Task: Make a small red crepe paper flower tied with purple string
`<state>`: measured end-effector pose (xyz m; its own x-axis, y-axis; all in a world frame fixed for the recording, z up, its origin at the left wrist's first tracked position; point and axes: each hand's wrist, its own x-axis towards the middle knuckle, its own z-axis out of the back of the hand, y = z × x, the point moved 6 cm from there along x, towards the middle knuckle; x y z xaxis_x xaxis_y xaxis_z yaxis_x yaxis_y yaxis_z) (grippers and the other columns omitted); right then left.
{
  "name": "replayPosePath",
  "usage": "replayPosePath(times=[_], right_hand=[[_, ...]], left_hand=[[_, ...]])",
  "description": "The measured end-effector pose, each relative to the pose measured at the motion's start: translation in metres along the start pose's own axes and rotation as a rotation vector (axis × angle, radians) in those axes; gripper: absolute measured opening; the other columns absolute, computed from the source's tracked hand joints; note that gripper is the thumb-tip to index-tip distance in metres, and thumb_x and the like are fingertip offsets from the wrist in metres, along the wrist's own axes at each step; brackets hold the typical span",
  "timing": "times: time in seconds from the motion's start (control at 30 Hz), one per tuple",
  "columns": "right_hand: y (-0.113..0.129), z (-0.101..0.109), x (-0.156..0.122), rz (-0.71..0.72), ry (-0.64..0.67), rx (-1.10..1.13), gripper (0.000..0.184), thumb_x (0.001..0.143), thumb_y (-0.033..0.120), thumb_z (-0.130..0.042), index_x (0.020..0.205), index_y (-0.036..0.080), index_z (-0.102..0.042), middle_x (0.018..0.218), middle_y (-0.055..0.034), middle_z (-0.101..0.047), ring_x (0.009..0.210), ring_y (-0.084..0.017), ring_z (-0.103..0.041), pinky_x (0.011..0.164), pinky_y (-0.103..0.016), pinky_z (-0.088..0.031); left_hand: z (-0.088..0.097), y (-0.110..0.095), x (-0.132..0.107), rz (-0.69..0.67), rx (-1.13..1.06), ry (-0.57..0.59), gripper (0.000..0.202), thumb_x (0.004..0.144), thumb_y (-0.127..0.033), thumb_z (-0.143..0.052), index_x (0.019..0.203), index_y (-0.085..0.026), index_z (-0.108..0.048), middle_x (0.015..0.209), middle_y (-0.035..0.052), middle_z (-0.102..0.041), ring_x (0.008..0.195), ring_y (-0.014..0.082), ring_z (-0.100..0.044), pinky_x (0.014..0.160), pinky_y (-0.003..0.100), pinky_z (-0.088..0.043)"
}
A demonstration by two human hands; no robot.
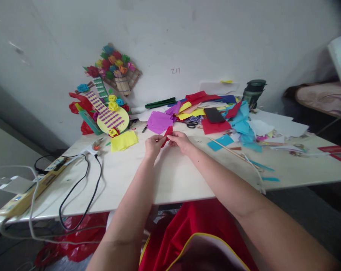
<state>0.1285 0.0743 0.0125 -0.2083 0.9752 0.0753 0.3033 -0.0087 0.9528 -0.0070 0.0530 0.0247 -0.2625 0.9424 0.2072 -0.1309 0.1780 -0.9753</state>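
Above the middle of the table, a small strip of red crepe paper (168, 132) is pinched between both hands. My left hand (154, 145) is closed on its lower left side. Closed at its right side is my right hand (180, 141), with the thumb toward the paper. Just behind the hands lies a purple crepe paper sheet (159, 122). A yellow crepe paper piece (124, 141) rests left of my left hand. Scissors (192, 124) with dark handles and a red paper square (214, 127) are to the right, beyond my right hand.
A hot glue gun (91, 148) and a power strip (31, 188) with trailing cords occupy the left. Paper-flower decorations (113, 116) lean on the wall. A phone (214, 115), blue paper (220, 143), a wooden stick (229, 150) and a dark bottle (253, 94) are on the right.
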Motion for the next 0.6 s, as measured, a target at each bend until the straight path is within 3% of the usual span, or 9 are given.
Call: replayPosePath(times=[0.13, 0.4, 0.6], right_hand=[[0.002, 0.004, 0.002, 0.007, 0.018, 0.039, 0.018, 0.068, 0.014, -0.064, 0.084, 0.015, -0.055, 0.066, 0.0028, -0.061, 0.048, -0.006, -0.053, 0.048, -0.020, -0.047], [0.004, 0.006, 0.002, 0.015, 0.033, 0.038, 0.020, 0.063, 0.018, -0.070, 0.073, 0.014, -0.053, 0.052, 0.0048, -0.055, 0.047, -0.007, -0.052, 0.048, -0.021, -0.045], [0.003, 0.008, 0.004, 0.026, 0.017, 0.065, 0.021, 0.059, 0.019, -0.071, 0.070, 0.014, -0.054, 0.048, 0.0049, -0.054, 0.043, -0.008, -0.050, 0.045, -0.022, -0.044]], left_hand=[[-0.004, -0.014, -0.004, -0.175, 0.137, 0.047, 0.014, 0.058, -0.029, -0.071, 0.060, -0.016, -0.068, 0.051, 0.0001, -0.057, 0.050, 0.0089, -0.045, 0.051, 0.020, -0.034], [-0.007, -0.012, -0.004, -0.191, 0.169, 0.114, 0.020, 0.063, -0.035, -0.068, 0.065, -0.014, -0.068, 0.049, -0.0006, -0.055, 0.046, 0.0076, -0.042, 0.048, 0.021, -0.032], [-0.007, -0.011, -0.002, -0.190, 0.139, 0.072, 0.028, 0.060, -0.034, -0.070, 0.075, -0.013, -0.062, 0.063, 0.0016, -0.062, 0.053, 0.0089, -0.052, 0.052, 0.021, -0.039]])
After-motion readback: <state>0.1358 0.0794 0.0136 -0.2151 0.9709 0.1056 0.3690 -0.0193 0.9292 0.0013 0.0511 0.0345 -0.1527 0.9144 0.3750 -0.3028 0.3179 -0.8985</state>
